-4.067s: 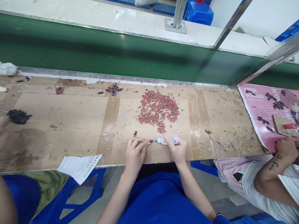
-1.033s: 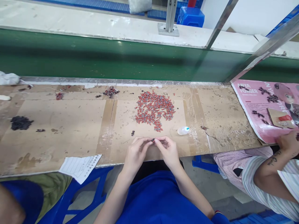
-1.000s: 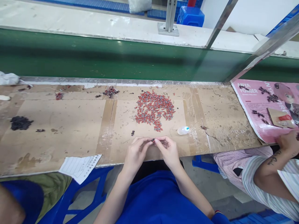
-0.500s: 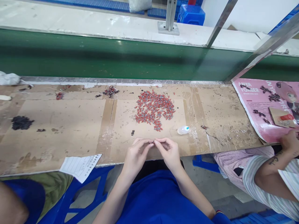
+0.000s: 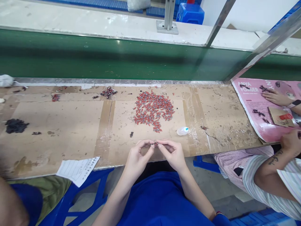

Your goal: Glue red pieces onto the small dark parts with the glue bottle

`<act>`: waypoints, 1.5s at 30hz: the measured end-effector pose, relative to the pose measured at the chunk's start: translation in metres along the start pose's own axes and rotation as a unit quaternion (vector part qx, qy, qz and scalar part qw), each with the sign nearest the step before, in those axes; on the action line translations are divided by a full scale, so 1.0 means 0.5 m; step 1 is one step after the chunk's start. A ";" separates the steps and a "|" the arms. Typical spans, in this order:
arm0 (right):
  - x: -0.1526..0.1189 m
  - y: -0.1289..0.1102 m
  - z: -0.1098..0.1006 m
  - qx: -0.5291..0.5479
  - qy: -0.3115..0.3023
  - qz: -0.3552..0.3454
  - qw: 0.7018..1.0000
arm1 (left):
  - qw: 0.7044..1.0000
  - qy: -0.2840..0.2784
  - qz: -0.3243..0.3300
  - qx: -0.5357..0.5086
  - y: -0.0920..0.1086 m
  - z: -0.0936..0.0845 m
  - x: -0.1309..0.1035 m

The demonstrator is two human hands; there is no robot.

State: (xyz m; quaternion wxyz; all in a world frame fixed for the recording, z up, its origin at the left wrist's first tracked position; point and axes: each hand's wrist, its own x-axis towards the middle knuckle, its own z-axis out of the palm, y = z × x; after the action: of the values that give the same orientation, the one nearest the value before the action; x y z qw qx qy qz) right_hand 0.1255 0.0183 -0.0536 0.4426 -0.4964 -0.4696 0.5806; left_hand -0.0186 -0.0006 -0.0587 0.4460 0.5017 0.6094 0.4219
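Note:
My left hand (image 5: pixel 140 154) and my right hand (image 5: pixel 172 153) meet just above the near edge of the cardboard-covered table. Between their fingertips they pinch a small dark reddish part (image 5: pixel 155 143), too small to make out in full. Beyond them lies a wide pile of small red parts with metallic-looking bits (image 5: pixel 154 108). A little dark piece (image 5: pixel 131 134) rests on the cardboard left of that pile, close to my left hand. A small translucent bottle with a blue tip (image 5: pixel 182 131) lies on its side, up and right of my right hand.
A black heap (image 5: pixel 16 125) and a paper sheet (image 5: pixel 78 169) are to the left. A dark reddish cluster (image 5: pixel 108 92) lies at the back. On the right, a co-worker's hand (image 5: pixel 277 96) rests over a pink poster (image 5: pixel 251 103). A green wall (image 5: pixel 105 58) runs behind the table.
My fingertips have parted slightly, so more of the small part shows between them. A co-worker's hand has come onto the pink poster. The view has shifted a little.

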 end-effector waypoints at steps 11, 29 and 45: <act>-0.002 -0.003 -0.010 -0.012 0.011 0.017 1.000 | 1.000 -0.012 0.006 0.011 0.013 0.012 -0.007; -0.013 0.026 -0.217 -0.176 0.356 -0.086 0.914 | 0.952 0.094 0.156 0.245 -0.019 -0.049 0.026; 0.016 0.066 -0.130 -0.385 0.187 -0.165 0.888 | 0.899 0.139 0.246 0.334 -0.112 -0.102 0.044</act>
State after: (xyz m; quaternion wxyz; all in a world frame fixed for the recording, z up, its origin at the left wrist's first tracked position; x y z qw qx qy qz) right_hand 0.1875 0.0277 -0.0915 0.3857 -0.6425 -0.6403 0.1688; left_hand -0.0833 0.0100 -0.1025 0.0445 0.6916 0.6273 0.3554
